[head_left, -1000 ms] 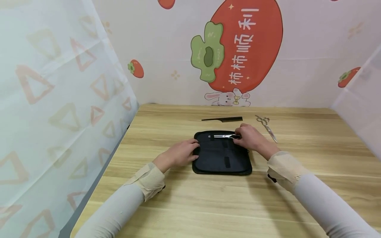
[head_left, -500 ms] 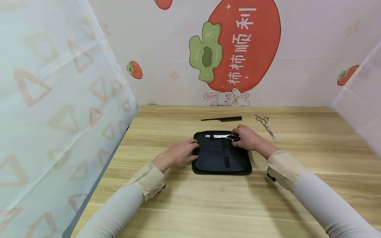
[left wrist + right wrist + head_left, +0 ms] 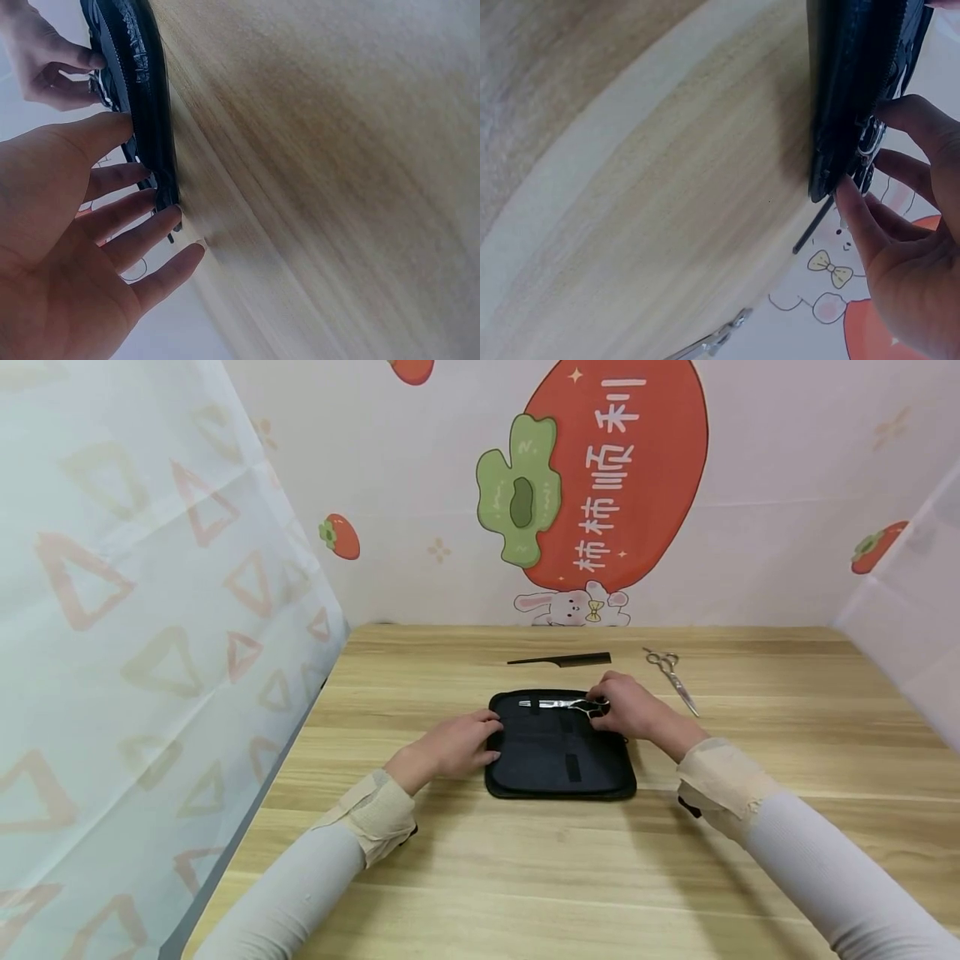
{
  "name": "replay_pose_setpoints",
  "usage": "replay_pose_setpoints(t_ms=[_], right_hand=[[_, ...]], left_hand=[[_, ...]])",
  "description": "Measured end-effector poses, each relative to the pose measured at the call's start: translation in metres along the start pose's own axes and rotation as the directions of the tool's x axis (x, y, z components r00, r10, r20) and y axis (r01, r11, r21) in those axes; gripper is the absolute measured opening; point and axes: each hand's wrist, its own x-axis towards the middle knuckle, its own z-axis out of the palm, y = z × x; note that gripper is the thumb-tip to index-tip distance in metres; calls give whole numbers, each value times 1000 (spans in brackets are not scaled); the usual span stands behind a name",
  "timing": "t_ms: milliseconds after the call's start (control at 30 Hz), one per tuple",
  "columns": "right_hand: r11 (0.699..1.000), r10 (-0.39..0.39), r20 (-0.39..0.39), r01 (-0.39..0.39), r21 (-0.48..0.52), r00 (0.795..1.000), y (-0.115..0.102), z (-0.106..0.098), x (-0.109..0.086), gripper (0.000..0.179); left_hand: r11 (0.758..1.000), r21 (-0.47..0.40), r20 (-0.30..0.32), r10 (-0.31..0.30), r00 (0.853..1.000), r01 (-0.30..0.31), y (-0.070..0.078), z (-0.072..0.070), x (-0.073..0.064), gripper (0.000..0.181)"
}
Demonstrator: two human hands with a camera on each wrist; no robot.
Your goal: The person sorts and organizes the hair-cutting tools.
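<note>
A flat black zip case [image 3: 532, 760] lies on the wooden table, with elastic straps on its upper face. Along its far edge lies a pair of silver scissors [image 3: 553, 703], blades pointing left and passing under a small strap [image 3: 534, 704]. My right hand [image 3: 632, 706] pinches the scissors by the handle end, at the case's far right corner; in the right wrist view the finger rings [image 3: 868, 139] show between thumb and fingers. At the case's left edge rests my left hand [image 3: 456, 745]. Its fingers [image 3: 142, 232] are spread and nearly straight in the left wrist view.
Behind the case lies a black tail comb [image 3: 585, 660]. A second pair of silver scissors [image 3: 672, 681] is on the table to the right, beyond my right hand. A printed cloth backdrop [image 3: 420, 468] stands along the table's back edge.
The held scissors have slid slightly left, their blades now further past the strap. The right fingers have shifted, so more of the handle rings shows. My left hand stays in place.
</note>
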Motion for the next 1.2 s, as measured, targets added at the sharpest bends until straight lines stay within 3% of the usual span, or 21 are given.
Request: replay_pose_setpoints(t_ms=[300,767,1033,1200], right_hand=[[996,-32,-2,31,-79,999,-5,2,1,38],[991,-107,28,109,-78,994,-5,5,7,38],[975,-174,45,178,-134,984,-6,7,8,21],[972,-175,58,182,-148,983,-9,9,10,15]], left_hand=[[1000,-1,-2,3,1000,-3,-1,1,0,50],[1000,-10,-8,7,1000,-7,0,0,1,50],[1000,-4,-9,1,1000,-1,1,0,0,50],[1000,-11,-20,6,1000,-6,1,0,-1,50]])
